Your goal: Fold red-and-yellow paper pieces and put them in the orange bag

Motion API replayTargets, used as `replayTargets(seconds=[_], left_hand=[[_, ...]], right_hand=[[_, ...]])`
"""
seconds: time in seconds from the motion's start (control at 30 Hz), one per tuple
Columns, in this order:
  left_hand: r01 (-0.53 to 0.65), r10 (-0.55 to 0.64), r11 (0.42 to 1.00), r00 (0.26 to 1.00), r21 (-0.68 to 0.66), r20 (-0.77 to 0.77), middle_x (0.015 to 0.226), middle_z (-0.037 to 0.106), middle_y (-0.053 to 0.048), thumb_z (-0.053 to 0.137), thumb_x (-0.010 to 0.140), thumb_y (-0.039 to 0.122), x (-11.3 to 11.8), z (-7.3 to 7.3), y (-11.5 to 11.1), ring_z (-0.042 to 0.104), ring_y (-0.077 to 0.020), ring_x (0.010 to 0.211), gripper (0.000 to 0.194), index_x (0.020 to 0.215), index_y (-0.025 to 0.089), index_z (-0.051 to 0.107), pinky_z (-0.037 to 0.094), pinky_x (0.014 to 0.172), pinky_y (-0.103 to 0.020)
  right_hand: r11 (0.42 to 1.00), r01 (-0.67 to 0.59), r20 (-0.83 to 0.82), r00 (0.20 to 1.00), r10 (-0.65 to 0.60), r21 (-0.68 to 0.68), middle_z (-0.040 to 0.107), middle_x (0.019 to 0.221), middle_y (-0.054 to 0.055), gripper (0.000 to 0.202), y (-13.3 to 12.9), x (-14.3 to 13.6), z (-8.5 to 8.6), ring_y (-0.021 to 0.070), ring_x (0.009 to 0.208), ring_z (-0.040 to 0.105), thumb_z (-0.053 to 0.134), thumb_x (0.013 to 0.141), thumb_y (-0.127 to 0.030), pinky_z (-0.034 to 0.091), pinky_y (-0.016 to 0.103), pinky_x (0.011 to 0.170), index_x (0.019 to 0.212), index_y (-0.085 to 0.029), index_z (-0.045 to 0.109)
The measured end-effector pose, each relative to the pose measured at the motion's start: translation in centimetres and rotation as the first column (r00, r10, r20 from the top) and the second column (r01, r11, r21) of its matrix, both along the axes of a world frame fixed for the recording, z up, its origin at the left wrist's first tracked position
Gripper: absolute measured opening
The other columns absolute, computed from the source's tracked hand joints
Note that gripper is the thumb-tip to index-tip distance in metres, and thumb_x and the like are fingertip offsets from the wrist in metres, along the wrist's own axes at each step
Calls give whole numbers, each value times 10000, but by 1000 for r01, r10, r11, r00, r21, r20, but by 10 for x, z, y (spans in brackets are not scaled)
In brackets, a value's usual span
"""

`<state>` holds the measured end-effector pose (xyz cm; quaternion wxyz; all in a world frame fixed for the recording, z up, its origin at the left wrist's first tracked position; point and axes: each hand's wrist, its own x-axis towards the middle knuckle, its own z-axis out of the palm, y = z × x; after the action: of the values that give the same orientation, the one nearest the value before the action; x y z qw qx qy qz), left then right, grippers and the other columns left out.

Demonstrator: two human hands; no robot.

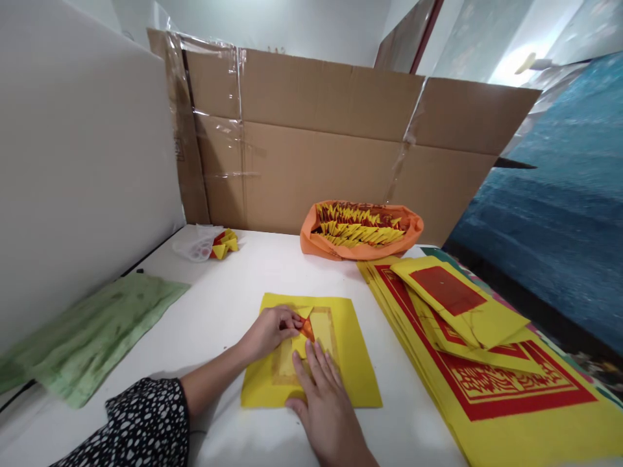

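A large yellow sheet (357, 376) lies flat on the white table, with a faint printed frame on it. On top of it sits a small folded yellow-and-red paper piece (306, 329). My left hand (272, 329) pinches the upper left part of that piece between thumb and fingers. Just below the piece, my right hand (324, 399) lies palm down with its fingers spread, fingertips at the lower edge of the folded paper.
An orange bag (311, 243) full of folded papers stands at the back. Stacked yellow-and-red sheets (438, 383) lie at right. A green cloth (107, 331) and a clear plastic bag (195, 245) are at left. Cardboard (316, 168) stands behind the white table (214, 285).
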<state>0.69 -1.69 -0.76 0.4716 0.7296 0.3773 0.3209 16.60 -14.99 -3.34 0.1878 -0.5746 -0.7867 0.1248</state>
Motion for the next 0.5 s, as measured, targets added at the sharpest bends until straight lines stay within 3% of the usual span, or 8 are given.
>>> replayTargets(seconds=[0.2, 0.37, 0.5], left_hand=[[-14, 14, 1000, 1000, 15, 0, 947, 681, -97, 664, 789, 184, 1, 0, 0, 680, -199, 877, 203, 614, 147, 568, 535, 768, -302], [-14, 14, 1000, 1000, -6, 5, 947, 667, -93, 648, 783, 147, 2, -2, -3, 674, -199, 882, 201, 612, 149, 543, 537, 783, -313], [-38, 63, 978, 991, 205, -121, 1110, 610, -97, 640, 765, 100, 3, 2, -6, 597, -235, 1040, 77, 733, 165, 614, 491, 877, -358]], right_hand=[[1000, -6, -35, 999, 7, 27, 195, 1557, 53, 727, -1, 1, 3, 309, 1438, 197, 675, 832, -260, 274, 528, 1153, 1477, -263, 339], [999, 0, -33, 999, -1, -33, 179, 1561, 56, 726, 0, 1, 4, 304, 1440, 191, 674, 838, -294, 257, 521, 1160, 1479, -274, 333], [992, -7, -22, 1000, 4, -125, 222, 1553, 43, 653, 4, 4, 14, 289, 1442, 189, 645, 864, -330, 234, 507, 1168, 1458, -298, 376]])
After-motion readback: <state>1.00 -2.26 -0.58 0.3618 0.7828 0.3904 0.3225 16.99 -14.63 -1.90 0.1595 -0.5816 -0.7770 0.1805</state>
